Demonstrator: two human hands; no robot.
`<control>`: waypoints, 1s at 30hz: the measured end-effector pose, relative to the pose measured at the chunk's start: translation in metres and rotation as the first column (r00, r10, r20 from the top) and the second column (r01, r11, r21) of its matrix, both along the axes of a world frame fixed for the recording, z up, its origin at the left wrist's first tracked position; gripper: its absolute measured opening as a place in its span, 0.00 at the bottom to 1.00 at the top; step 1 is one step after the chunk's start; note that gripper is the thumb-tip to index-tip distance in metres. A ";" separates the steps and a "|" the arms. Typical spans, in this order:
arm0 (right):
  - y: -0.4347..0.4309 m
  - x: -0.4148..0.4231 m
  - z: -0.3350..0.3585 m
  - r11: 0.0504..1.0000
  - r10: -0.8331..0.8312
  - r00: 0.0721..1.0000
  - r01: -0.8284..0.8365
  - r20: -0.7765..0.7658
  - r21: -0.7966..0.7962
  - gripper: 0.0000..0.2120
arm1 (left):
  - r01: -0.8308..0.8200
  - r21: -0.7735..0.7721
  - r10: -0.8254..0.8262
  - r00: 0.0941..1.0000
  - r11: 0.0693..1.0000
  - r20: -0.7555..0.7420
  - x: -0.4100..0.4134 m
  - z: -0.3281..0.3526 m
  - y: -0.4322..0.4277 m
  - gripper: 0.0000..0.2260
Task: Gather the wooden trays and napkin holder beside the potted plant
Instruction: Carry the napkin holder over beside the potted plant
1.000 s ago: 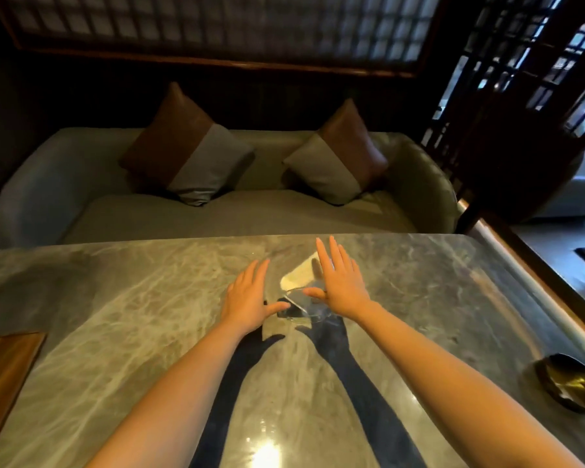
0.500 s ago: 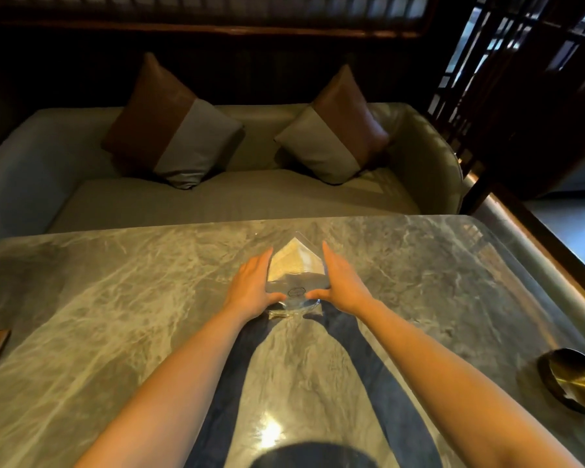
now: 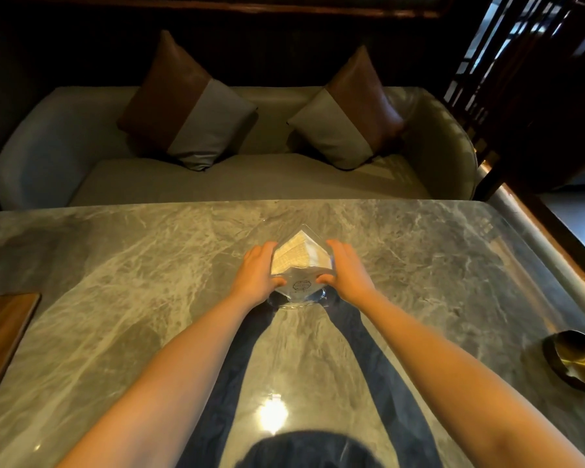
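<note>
A clear napkin holder with a wedge of pale napkins stands upright near the middle of the marble table. My left hand presses against its left side and my right hand against its right side, both thumbs on its front face. At the table's left edge lies part of a wooden tray, cut off by the frame. No potted plant is in view.
A dark round dish with a brass inside sits at the table's right edge. Beyond the far edge stands a grey sofa with two brown-and-grey cushions. A dark wooden lattice screen rises at the right.
Both hands went from spread flat near the holder to closing on its two sides. The holder now stands upright between them. The camera tilted down a little.
</note>
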State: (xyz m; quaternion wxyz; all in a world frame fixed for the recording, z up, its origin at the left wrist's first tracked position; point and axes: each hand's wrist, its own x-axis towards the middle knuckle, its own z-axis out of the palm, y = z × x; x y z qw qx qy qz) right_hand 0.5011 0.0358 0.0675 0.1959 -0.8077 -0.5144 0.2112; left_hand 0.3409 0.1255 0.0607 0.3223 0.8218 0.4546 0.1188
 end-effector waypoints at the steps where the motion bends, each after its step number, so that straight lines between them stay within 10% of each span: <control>1: -0.002 -0.005 0.001 1.000 -0.001 1.000 0.001 -0.003 -0.006 0.34 | 0.005 -0.005 -0.005 1.000 1.000 -0.005 -0.006 0.001 -0.002 0.31; 30: 0.096 -0.398 0.065 0.843 0.532 0.847 -0.526 -0.024 0.113 0.32 | -0.484 0.129 0.489 0.872 0.865 -0.007 -0.431 0.068 0.001 0.30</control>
